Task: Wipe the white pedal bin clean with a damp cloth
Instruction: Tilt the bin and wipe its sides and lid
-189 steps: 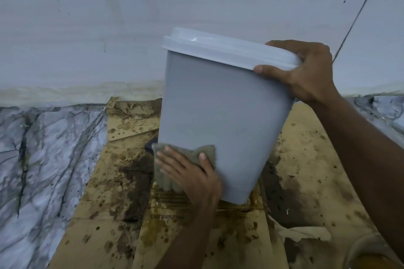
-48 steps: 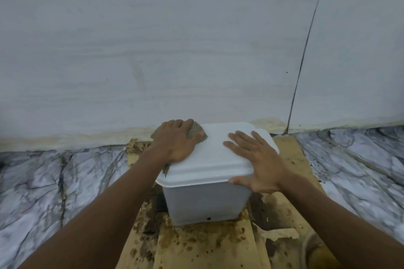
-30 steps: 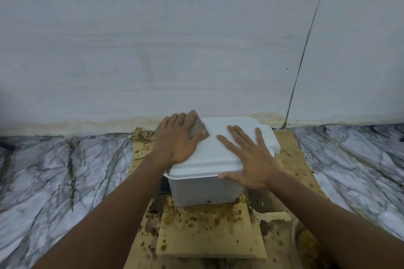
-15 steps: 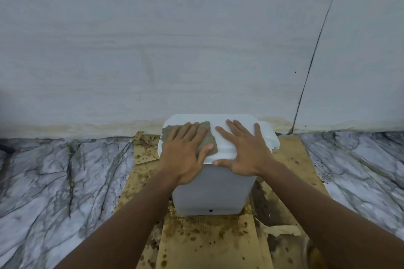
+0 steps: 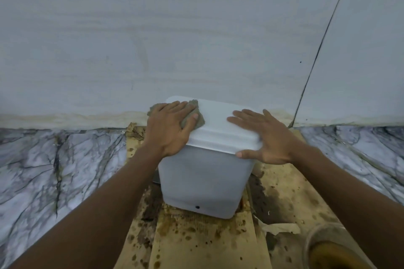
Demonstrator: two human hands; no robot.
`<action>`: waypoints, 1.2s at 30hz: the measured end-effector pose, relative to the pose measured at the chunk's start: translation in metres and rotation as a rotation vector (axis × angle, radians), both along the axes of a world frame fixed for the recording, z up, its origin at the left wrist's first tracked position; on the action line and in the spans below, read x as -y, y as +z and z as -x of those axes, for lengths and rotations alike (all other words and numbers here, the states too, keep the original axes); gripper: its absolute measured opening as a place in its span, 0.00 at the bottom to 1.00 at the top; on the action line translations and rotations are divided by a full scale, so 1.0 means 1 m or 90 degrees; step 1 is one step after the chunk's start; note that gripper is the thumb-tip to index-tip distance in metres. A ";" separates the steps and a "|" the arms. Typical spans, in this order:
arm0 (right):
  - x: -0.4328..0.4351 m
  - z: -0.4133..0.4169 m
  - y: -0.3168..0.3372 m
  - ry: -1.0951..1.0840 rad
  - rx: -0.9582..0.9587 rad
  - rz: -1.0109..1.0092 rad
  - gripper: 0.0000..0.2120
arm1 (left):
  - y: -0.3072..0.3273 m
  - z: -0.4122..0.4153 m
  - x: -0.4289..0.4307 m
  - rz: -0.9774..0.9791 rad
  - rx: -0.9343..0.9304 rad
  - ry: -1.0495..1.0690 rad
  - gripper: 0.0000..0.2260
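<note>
Pale grey wall panels (image 5: 196, 28) are filling the upper half of the view, and one thin dark seam is running down between them on the right.

One white pedal bin (image 5: 203, 181) is standing close to this wall, with one lid (image 5: 220, 129) sitting closed on it. One grey-green cloth (image 5: 195, 121) is lying on the far left corner of the lid.

Two bare hands are showing. The left hand (image 5: 168, 131) is pressing the cloth flat on the lid, with fingers straight and close together. The right hand (image 5: 271, 140) is resting on the right side of the lid and holding nothing. Its fingers are spreading wide and its thumb is lying along the near edge.

The bin is looking plain and smooth, narrowing toward its base. One small dark dot (image 5: 197, 207) is showing low on its near face. A stepped rim is running around the lid.

The bin is standing on flattened brown cardboard (image 5: 207, 244), heavily stained with dark spots. One torn scrap of paper (image 5: 282, 228) is lying to the right of the bin. One round container (image 5: 328, 249) is showing at the bottom right corner, partly cut off. White marble floor (image 5: 65, 159) with dark veins is spreading on both sides of the cardboard. A yellowish stained strip is running along the foot of the wall.
</note>
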State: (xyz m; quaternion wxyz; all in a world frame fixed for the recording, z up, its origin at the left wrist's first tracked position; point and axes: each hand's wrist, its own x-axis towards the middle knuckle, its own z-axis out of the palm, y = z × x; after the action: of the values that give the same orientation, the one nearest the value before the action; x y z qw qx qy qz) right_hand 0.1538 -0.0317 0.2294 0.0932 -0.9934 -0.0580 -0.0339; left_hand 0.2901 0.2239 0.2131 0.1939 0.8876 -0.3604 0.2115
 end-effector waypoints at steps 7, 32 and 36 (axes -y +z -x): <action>-0.023 0.042 -0.035 0.011 0.157 -0.011 0.39 | -0.013 0.038 -0.021 -0.008 0.003 -0.010 0.23; -0.017 0.057 -0.017 -0.115 0.009 0.049 0.47 | -0.027 0.068 0.055 0.055 -0.165 -0.090 0.29; 0.017 0.052 -0.021 -0.065 0.087 0.061 0.45 | -0.032 0.058 0.067 0.083 -0.129 -0.113 0.29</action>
State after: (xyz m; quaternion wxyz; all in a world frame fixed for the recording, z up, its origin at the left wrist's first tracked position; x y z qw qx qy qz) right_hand 0.1020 -0.0485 0.2084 0.0393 -0.9937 -0.0153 -0.1037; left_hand 0.2319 0.1565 0.1810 0.3045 0.8547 -0.4011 0.1256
